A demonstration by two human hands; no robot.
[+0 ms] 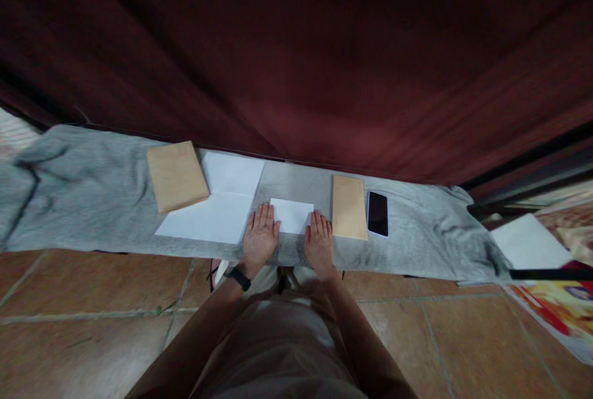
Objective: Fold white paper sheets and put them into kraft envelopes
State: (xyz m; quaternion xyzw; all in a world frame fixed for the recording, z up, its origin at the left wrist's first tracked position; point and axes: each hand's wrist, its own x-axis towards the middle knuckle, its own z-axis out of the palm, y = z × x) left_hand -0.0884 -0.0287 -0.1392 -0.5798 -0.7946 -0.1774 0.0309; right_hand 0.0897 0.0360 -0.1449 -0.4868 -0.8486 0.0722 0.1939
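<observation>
A folded white paper (291, 216) lies on the grey cloth between my hands. My left hand (260, 232), with a black band at its wrist, rests flat with fingers stretched at the paper's left edge. On the right edge lies my right hand (319, 239), also flat with its fingers out. To the left are larger white sheets (208, 220) with a crease across them. A stack of brown envelopes (178, 178) partly covers these sheets. Right of my right hand sits another brown envelope stack (349, 207), and beside it a phone (378, 214) with a dark screen.
Grey cloth (92, 201) covers the long narrow surface. A dark red curtain-like sheet (296, 78) rises behind it. At the far right are a white sheet (530, 243) and a colourful printed package (563, 306). Brown floor tiles (467, 337) show below.
</observation>
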